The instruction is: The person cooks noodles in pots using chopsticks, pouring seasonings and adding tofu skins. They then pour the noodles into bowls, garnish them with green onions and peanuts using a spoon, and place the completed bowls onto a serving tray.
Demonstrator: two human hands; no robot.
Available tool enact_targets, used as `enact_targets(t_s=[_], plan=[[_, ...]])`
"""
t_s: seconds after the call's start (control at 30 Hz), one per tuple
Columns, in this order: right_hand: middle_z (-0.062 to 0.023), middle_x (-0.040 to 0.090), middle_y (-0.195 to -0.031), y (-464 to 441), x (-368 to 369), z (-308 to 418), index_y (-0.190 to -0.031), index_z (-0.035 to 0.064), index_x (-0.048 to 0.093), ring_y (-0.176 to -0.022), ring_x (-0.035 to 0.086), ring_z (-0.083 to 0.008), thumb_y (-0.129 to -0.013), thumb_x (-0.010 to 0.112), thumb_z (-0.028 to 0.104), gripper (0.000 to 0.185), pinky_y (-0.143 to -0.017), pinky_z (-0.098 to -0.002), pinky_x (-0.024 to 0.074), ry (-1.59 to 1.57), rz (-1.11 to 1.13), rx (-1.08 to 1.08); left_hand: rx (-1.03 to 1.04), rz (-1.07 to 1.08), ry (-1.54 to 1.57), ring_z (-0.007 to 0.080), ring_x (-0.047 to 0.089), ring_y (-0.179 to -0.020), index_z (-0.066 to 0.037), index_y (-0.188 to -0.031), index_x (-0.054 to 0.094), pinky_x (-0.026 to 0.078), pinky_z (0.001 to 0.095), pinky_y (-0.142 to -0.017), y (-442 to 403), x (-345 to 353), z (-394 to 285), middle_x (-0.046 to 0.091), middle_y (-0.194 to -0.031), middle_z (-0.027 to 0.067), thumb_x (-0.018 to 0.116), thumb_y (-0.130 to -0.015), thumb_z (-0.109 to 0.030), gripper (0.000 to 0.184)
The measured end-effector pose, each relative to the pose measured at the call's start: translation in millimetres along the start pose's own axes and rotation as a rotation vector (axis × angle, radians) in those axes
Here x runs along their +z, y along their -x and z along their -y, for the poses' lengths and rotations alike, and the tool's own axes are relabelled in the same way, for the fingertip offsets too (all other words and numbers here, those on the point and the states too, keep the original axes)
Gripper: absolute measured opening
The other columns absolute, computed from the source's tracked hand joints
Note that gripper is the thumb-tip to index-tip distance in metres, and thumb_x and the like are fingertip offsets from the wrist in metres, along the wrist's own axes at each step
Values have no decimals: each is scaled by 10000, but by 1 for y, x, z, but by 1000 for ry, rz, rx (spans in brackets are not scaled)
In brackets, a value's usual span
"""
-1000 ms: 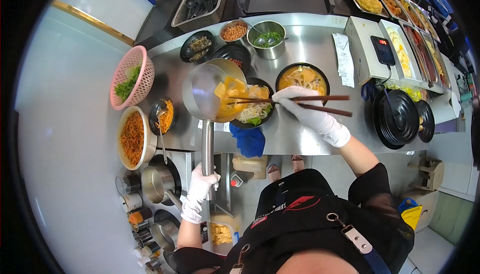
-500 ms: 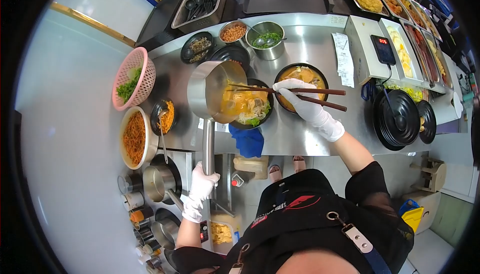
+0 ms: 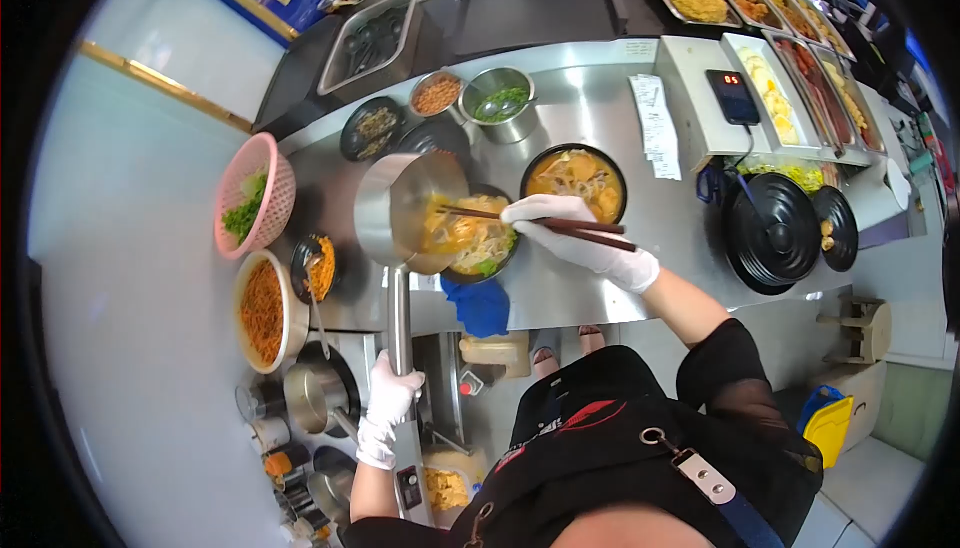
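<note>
My gloved left hand [image 3: 393, 394] grips the long handle of a steel saucepan [image 3: 385, 210]. The pan is tilted, its lip over a black bowl [image 3: 503, 258] of noodles, sprouts and a green leaf. Orange-yellow broth shows at the pan's lip. Gloved as well, my right hand [image 3: 575, 238] holds brown chopsticks [image 3: 600, 231], whose tips reach to the pan's lip above the bowl. Behind that hand stands a second black bowl [image 3: 575, 186] with broth, sprouts and toppings. A blue cloth [image 3: 478, 306] lies at the counter's front edge, beside the first bowl.
Left are a pink basket [image 3: 283, 198] of greens and a cream bowl [image 3: 295, 320] of orange shreds. Behind stand a steel pot [image 3: 515, 131] of chopped greens and small topping bowls. Receipts [image 3: 655, 128], stacked black plates [image 3: 775, 233] and food trays [image 3: 785, 138] are at right.
The whole view has shifted. The pan has tipped further over the bowl, and broth has gone from it into the bowl. The chopsticks have swung to slope down to the right.
</note>
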State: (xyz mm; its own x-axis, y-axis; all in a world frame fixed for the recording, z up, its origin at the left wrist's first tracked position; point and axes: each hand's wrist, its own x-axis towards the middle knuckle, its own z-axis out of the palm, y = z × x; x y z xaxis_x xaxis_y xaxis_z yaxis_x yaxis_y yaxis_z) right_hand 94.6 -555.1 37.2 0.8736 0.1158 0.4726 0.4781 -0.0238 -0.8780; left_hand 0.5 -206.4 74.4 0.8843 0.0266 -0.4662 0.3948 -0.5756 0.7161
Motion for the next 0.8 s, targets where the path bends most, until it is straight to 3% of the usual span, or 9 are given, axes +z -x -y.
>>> enact_targets(t_s=[0.17,0.3,0.37,0.47,0.6,0.67,0.8], plan=[[-74,678,-964,2,10,10,-983,39,678,-912,645,-174,-850,635,27,140,-809,-280,501,-105,-41,126,43,-22,-40,115,519,-504,31,-949,498,432,274,-444,-1,-2,4,571,-675,65,627,-728,19,256],[-75,676,-957,9,4,11,-988,38,673,-908,643,-171,-856,628,26,140,-805,-281,499,-1,30,101,38,-27,-16,149,541,-538,53,-987,495,466,296,-501,-8,-4,17,581,-700,92,620,-722,4,297],[-75,676,-960,11,-2,19,-992,41,673,-913,641,-166,-859,624,25,142,-806,-282,499,32,-38,131,142,-87,-157,189,569,-593,74,-1023,492,492,323,-577,-12,-4,26,604,-741,122,622,-707,-23,355],[-67,678,-981,10,0,20,-995,41,675,-945,636,-166,-862,614,17,147,-844,-288,490,-54,-48,140,108,-77,-165,229,601,-643,75,-1029,500,504,341,-639,-10,-4,19,626,-758,152,632,-691,-53,385],[-57,679,-984,19,3,4,-991,39,674,-939,636,-161,-865,611,17,142,-845,-282,489,-76,-72,175,190,-116,-276,300,642,-660,67,-1016,512,513,375,-650,-9,-5,11,644,-754,204,635,-691,-88,380],[-54,678,-967,26,-5,0,-973,39,673,-916,639,-149,-862,621,23,124,-824,-268,493,-48,-94,171,227,-169,-414,380,649,-693,56,-1002,517,517,416,-659,-10,-6,8,636,-728,246,622,-691,-107,367],[-69,677,-959,31,-17,-3,-967,27,669,-890,646,-159,-859,629,15,115,-796,-284,503,-67,-140,51,201,-207,-537,418,639,-712,46,-1029,518,516,447,-659,-12,-7,10,636,-729,255,614,-687,-113,389]])
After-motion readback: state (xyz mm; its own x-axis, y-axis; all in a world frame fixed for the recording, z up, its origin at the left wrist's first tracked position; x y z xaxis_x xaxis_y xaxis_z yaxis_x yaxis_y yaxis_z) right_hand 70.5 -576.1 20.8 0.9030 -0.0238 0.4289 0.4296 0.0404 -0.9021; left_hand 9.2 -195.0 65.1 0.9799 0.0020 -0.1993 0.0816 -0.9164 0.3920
